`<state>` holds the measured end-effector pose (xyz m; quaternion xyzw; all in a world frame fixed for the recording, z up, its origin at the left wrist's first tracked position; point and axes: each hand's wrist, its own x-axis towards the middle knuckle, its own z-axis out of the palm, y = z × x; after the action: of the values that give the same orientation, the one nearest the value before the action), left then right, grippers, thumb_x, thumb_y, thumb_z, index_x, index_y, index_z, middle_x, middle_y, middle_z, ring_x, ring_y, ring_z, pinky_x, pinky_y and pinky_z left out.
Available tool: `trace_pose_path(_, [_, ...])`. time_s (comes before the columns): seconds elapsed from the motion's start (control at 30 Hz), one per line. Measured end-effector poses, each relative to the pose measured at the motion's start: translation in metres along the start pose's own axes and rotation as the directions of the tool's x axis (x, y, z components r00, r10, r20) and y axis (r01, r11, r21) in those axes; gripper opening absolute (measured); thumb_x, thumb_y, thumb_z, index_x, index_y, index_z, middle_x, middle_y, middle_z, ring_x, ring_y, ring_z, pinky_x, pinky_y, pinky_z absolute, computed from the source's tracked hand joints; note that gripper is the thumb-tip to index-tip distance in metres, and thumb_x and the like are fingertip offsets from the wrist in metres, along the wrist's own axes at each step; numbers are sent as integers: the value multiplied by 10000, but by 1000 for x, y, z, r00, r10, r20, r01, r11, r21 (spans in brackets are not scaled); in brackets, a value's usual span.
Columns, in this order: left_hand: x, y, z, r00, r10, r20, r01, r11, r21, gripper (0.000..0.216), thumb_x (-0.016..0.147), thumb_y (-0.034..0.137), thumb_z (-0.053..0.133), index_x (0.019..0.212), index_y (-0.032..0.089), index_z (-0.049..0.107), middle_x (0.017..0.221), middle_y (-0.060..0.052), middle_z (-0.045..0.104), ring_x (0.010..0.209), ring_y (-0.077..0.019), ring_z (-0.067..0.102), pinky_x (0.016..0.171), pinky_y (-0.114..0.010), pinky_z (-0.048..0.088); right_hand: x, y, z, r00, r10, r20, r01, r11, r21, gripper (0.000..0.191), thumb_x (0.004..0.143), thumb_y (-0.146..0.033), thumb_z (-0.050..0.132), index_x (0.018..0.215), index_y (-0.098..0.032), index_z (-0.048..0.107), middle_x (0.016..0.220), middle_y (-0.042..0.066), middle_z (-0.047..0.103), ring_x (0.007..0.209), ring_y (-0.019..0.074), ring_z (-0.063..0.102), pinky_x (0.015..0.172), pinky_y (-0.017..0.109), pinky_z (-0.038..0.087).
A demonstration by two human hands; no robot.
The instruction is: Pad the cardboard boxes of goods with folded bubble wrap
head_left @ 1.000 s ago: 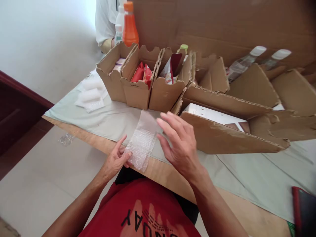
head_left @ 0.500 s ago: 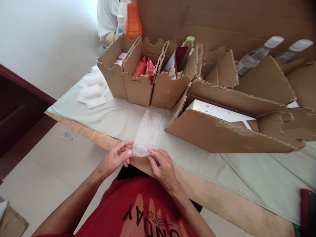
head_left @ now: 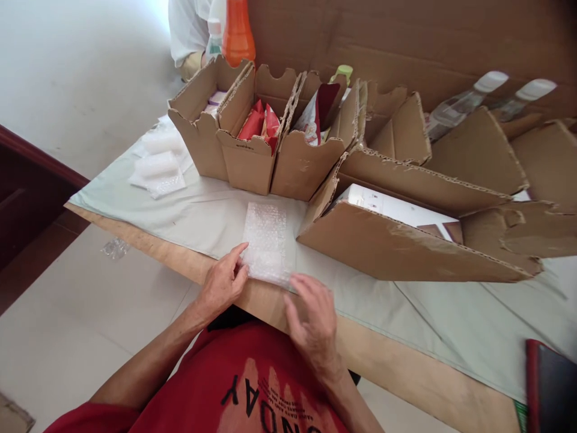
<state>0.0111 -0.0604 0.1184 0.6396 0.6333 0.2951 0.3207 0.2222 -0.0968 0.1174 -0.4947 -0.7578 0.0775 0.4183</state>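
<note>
1. The left hand point(head_left: 223, 282) lies open, palm down, with its fingertips pressing the near left edge of a bubble wrap sheet point(head_left: 267, 237).
2. The right hand point(head_left: 314, 316) is open too, back up, with its fingers loosely spread and touching the sheet's near right corner. Neither hand grips anything.
3. The bubble wrap sheet lies flat between and just beyond the two hands. It rests on a pale green cloth point(head_left: 202, 219) that covers the worktop point(head_left: 406, 370), close to the near edge.
4. Just beyond the right hand stands a large cardboard box point(head_left: 406, 246), tilted open, with a white carton point(head_left: 387, 207) inside it.
5. Farther beyond both hands, a row of small cardboard boxes point(head_left: 252, 162) holds red packets point(head_left: 259, 123).
6. Well to the left of the left hand lie rolled bubble wrap pieces point(head_left: 157, 165).
7. Far beyond those, another person's white sleeve point(head_left: 187, 30) shows beside an orange bottle point(head_left: 237, 33).
</note>
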Motion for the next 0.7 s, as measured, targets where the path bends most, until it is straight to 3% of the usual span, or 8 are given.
trace_pose_path(0.17, [1, 1, -4, 1000, -11, 11, 11, 1000, -8, 532, 904, 286, 485, 1411, 133, 531, 746, 20, 609, 601, -143, 507, 636, -278, 424, 6, -8, 12, 946, -172, 276, 193, 980, -51, 391, 936, -94, 550, 1311, -188, 606, 1339, 121, 679, 1324, 283, 559, 1008, 454, 461])
trace_pose_path(0.27, [2, 5, -5, 998, -55, 27, 57, 995, -79, 547, 884, 291, 511, 1410, 142, 527, 720, 37, 583, 590, -136, 498, 623, -268, 408, 14, -4, 21, 918, -195, 345, 228, 972, -58, 461, 924, -89, 536, 1374, -183, 573, 1377, 124, 664, 1391, 296, 508, 1053, 486, 428])
trace_pose_path(0.37, [3, 8, -9, 992, -104, 70, 116, 975, -188, 490, 864, 327, 559, 1321, 151, 581, 722, 36, 589, 613, -141, 523, 626, -268, 412, 14, 2, 16, 930, -187, 315, 216, 975, -57, 470, 930, -78, 530, 1383, -200, 553, 1399, 123, 650, 1410, 294, 496, 1077, 495, 419])
trace_pose_path(0.47, [2, 7, -14, 991, -86, 107, 107, 971, -213, 175, 837, 328, 585, 896, 183, 665, 709, 18, 572, 669, -153, 528, 638, -272, 402, 9, 9, 3, 968, -140, 209, 161, 983, -87, 484, 932, -91, 552, 1401, -202, 519, 1452, 168, 592, 1398, 310, 510, 1047, 513, 453])
trace_pose_path(0.53, [1, 6, -16, 991, -69, 115, 91, 976, -200, 160, 829, 313, 579, 722, 195, 597, 691, 17, 538, 671, -152, 507, 629, -272, 381, 6, 10, -4, 981, -123, 153, 140, 985, -102, 496, 925, -89, 569, 1404, -206, 509, 1444, 188, 584, 1365, 318, 539, 1013, 516, 477])
trace_pose_path(0.7, [6, 5, -13, 992, -61, 115, 83, 977, -196, 164, 855, 295, 522, 721, 202, 544, 671, 31, 510, 639, -139, 472, 617, -271, 362, 11, -2, -3, 967, -221, 122, 228, 973, -40, 460, 889, -11, 581, 1290, -235, 584, 1257, 113, 701, 1281, 292, 596, 1017, 484, 473])
